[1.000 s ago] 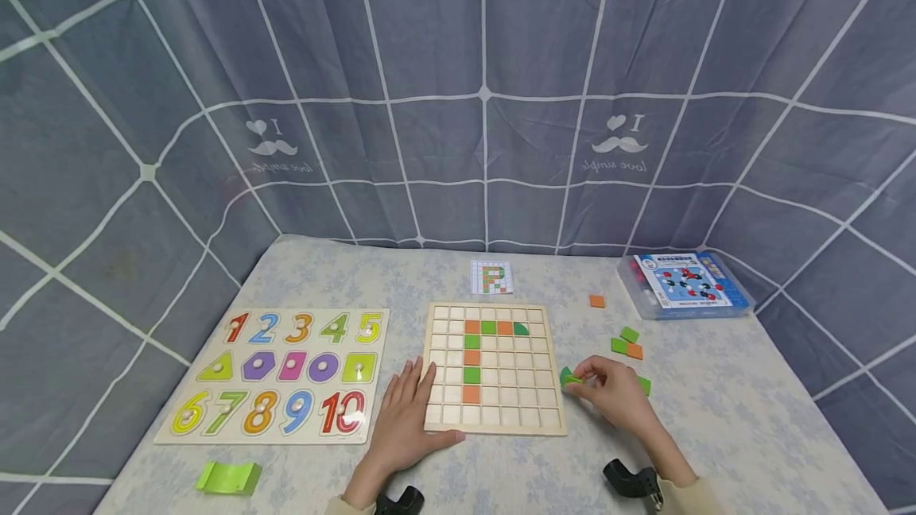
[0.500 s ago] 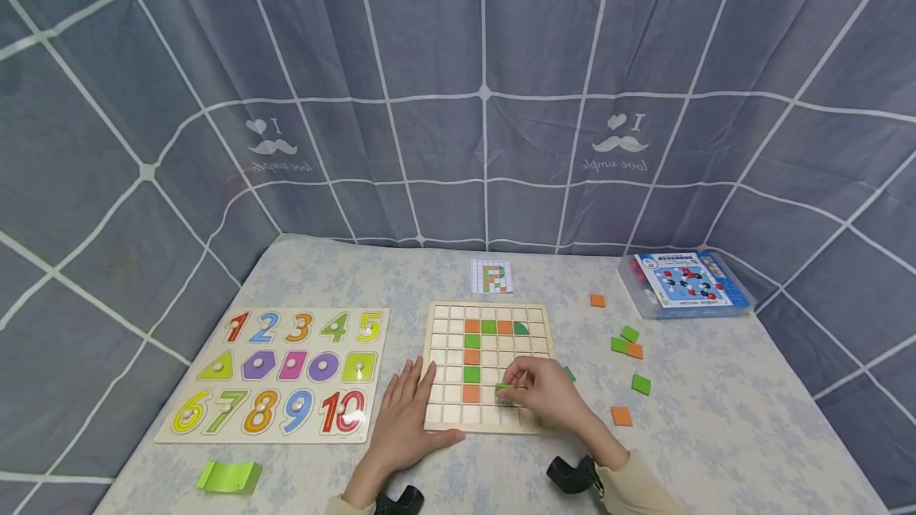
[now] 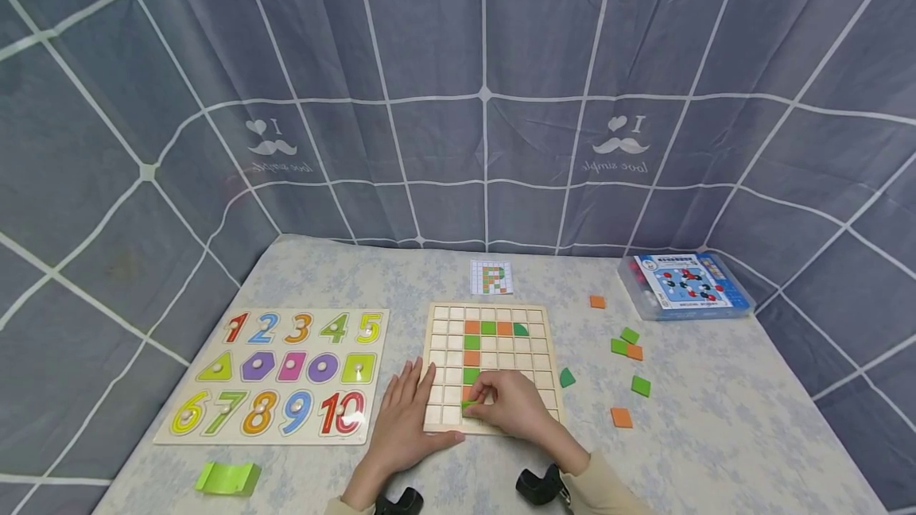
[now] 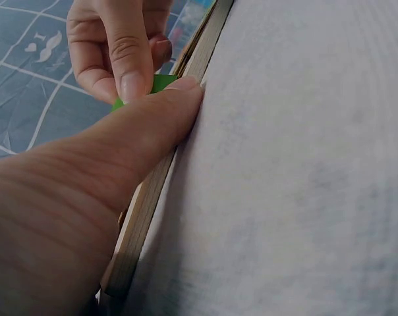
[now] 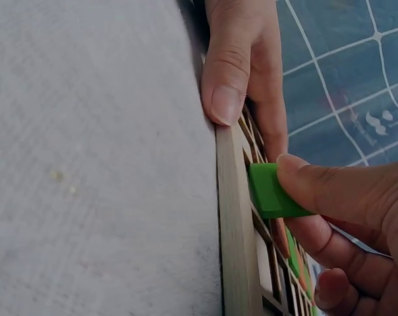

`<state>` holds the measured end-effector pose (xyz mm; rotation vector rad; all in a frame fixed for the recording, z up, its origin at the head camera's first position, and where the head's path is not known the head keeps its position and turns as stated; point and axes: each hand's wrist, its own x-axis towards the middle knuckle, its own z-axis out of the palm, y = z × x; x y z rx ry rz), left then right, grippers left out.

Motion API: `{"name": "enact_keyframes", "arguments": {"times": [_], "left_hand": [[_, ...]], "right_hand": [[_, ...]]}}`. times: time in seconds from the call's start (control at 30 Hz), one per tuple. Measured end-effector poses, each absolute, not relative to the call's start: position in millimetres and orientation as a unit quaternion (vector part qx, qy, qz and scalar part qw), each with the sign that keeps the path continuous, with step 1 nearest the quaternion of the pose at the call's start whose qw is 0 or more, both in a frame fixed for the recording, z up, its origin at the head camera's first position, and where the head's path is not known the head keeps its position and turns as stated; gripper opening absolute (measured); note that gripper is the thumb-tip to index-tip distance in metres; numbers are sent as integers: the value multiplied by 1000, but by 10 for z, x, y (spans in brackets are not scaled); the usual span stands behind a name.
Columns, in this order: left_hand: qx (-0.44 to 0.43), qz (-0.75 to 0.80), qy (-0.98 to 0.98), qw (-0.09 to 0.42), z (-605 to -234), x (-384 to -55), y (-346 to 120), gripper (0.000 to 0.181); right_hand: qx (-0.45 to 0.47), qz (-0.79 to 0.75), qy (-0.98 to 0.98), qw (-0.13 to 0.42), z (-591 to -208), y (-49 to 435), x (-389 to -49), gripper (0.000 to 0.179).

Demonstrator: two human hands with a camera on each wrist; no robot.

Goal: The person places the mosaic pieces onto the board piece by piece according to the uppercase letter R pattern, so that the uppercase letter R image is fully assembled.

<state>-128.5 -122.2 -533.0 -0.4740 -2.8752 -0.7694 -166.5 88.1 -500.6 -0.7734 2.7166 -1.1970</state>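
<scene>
R hand (image 3: 511, 404) has come left since last frame, pinching a green tile (image 5: 268, 191) — tipped, over the near rows of the board (image 3: 489, 304). L hand (image 3: 406, 418), fingers straight, rests on board's left side. Let go while tipped, I reckon it'd jam crooked. R-wrist cam gives me tile's face; head cam only a sliver — plus the card (image 3: 491, 277) beyond.

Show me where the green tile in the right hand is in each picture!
Head: the green tile is low, near the middle, in the right hand.
Left wrist: the green tile is near the top, left of the middle, partly behind the left hand's thumb.
Right wrist: the green tile is just right of the middle.
Shared landmark: the wooden board.
</scene>
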Motion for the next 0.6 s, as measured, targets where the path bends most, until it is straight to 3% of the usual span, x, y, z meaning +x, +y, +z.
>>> {"name": "enact_keyframes", "arguments": {"times": [0.33,0.6], "left_hand": [[-157,-266,-949,60,-5289,-1275,-1217,106],[-158,-263,-950,63,-5294,-1274,-1208,106]], "right_hand": [[-257,-374,890,39,-5031,895,-1650,13],[-273,-356,894,8,-5039,916,-1613,12]]}}
